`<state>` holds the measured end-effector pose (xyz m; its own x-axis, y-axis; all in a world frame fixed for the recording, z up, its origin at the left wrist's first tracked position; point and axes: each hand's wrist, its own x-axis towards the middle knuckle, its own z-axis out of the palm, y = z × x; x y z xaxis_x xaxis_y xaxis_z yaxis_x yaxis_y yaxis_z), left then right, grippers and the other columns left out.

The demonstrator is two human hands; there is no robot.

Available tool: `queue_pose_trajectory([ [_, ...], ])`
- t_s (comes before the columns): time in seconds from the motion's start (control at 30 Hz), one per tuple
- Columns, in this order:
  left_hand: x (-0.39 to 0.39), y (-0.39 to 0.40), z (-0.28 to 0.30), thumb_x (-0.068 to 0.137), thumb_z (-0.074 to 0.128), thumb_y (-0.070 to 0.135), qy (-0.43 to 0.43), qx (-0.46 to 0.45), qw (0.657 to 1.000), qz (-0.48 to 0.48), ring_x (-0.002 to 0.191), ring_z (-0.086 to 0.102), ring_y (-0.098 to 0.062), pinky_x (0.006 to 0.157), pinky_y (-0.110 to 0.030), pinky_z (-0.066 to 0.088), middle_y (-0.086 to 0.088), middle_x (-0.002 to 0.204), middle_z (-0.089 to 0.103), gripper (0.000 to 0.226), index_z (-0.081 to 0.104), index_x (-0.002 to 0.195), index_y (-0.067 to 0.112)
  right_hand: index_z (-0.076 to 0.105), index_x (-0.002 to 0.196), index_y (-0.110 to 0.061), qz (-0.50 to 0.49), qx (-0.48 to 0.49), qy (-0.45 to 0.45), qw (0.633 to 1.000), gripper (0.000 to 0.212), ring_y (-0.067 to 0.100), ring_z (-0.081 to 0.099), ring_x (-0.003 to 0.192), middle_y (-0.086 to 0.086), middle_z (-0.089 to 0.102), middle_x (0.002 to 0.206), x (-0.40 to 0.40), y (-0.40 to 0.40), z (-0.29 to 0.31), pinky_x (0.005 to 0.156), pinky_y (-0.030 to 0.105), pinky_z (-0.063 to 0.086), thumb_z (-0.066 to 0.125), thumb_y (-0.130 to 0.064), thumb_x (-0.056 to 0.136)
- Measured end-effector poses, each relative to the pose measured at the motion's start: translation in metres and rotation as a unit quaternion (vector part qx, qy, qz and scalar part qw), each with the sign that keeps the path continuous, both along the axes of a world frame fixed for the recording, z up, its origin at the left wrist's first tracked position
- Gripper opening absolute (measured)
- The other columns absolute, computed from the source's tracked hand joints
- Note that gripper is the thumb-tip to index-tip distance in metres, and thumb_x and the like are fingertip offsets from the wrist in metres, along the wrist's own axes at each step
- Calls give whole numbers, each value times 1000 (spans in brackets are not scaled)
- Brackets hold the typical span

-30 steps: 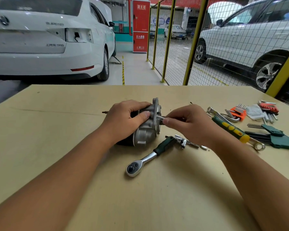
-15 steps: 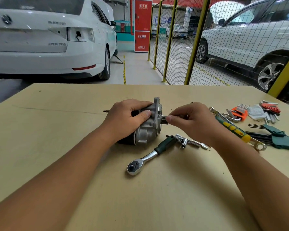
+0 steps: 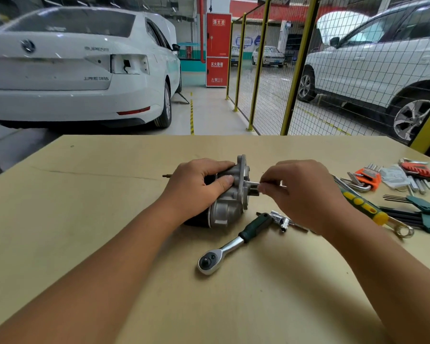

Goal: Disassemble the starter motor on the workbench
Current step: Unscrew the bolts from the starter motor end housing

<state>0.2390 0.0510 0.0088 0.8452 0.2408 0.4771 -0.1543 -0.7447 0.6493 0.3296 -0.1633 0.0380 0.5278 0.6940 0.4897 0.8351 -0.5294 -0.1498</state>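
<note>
The counter (image 3: 85,219) is a wide tan board, and the starter motor (image 3: 227,194) lies on its side near the middle of it. Its long axis runs left to right: the dark body points to the person's left, and the grey flange end points to the right.

The left hand (image 3: 196,187) holds the housing from above; its grip is curled round the body, with the thumb pressed on the grey casting. The right hand (image 3: 301,192) is just to the right of the flange. Its fingertips (image 3: 265,188) pinch a thin metal tool or bolt (image 3: 252,183) that stands out of the flange face, along the same axis as the motor. I cannot tell which of the two it is.

So I judge that the next move goes along this axis, to the right and away from the flange, and the right hand is the nearer one.

A ratchet wrench (image 3: 230,247) lies in front of the motor, apart from both hands.
</note>
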Motion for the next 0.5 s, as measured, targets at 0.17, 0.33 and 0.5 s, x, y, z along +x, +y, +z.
queue_pose_trajectory([
  [0.17,0,1,0,85,64,47,1,-3,1000,-1,113,64,-2,104,-39,52,18,118,73,45,73,126,34,74,95,-30,-7,3,-19,1000,11,13,54,75,-18,61,82,-6,3,6,69,36,49,66,-37,94],
  [0.33,1,2,-1,85,64,48,2,-4,1000,0,115,64,-4,105,-41,51,18,120,73,45,72,127,35,75,97,-24,9,12,25,1000,12,17,56,79,-7,58,88,-4,1,5,70,36,50,64,-30,96],
  [0.5,2,2,-1,92,66,41,3,-5,1000,2,117,63,-6,106,-40,50,16,122,72,38,72,128,31,77,98,-18,-6,-8,24,1000,20,19,55,79,-6,58,89,0,1,5,73,34,42,59,-25,99],
])
